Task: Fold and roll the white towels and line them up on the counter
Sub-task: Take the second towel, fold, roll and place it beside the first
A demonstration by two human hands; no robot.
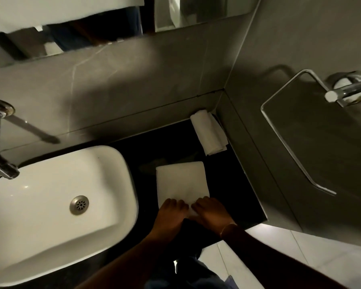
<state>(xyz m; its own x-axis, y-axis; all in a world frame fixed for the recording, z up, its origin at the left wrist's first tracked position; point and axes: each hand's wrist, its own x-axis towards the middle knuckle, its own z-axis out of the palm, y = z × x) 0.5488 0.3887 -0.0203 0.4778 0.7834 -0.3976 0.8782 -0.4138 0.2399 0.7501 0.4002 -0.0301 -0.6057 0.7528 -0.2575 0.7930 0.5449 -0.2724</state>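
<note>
**Rolling the second towel from its near edge**

Since the room is a tight, dim tiled corner, you have only the dark counter [246, 195] between the basin [56, 205] and the side wall. One rolled towel [209, 132] already lies in the counter's far right corner. The folded towel [181, 180] lies flat near the front edge: soft, light, likely to slump, so grip its near edge evenly. Your left hand [171, 213] and right hand [212, 211] curl their fingers down onto that edge, side by side.

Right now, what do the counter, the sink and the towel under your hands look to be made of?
Counter: black polished stone, probably; faintly glossy.
Sink: glazed white ceramic, by its shiny highlights.
Towel: white matte cloth, likely cotton; weave too blurred to tell.
</note>
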